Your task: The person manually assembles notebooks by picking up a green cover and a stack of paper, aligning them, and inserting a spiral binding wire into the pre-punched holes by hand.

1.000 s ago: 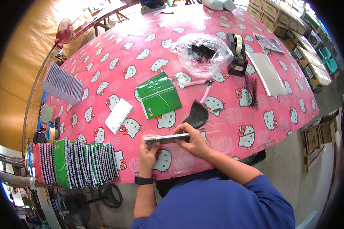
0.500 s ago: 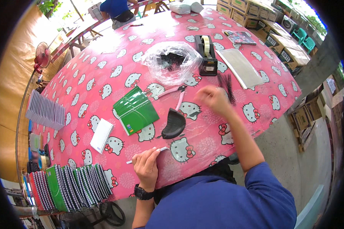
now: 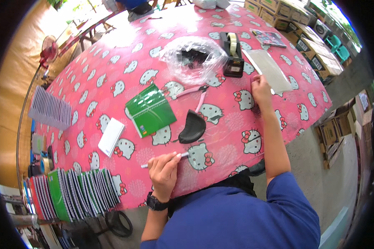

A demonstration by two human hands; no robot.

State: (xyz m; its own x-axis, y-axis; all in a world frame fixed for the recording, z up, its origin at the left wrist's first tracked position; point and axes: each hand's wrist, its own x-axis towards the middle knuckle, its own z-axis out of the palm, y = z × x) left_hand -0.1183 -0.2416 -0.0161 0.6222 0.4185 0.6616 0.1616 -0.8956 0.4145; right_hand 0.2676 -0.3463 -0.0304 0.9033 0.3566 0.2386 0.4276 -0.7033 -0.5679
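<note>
My left hand is closed around a thin white pad, seen edge-on near the front edge of the table. My right hand is pinched over the black spiral binding coils, mostly hiding them. Between my hands lie a curved black holder and pink-handled pliers. Left of those rest several fanned green notebook covers and a white punched pad.
A stack of spiral notebooks stands at the front left, with a white pad stack behind it. Farther off are a clear plastic bag, a tape dispenser and a pale flat sheet stack. Cartons stand beyond the table.
My right hand has moved right and away from me, onto the black coils, and its fingers have closed. My left hand keeps the white pad; the whole view has shifted slightly.
</note>
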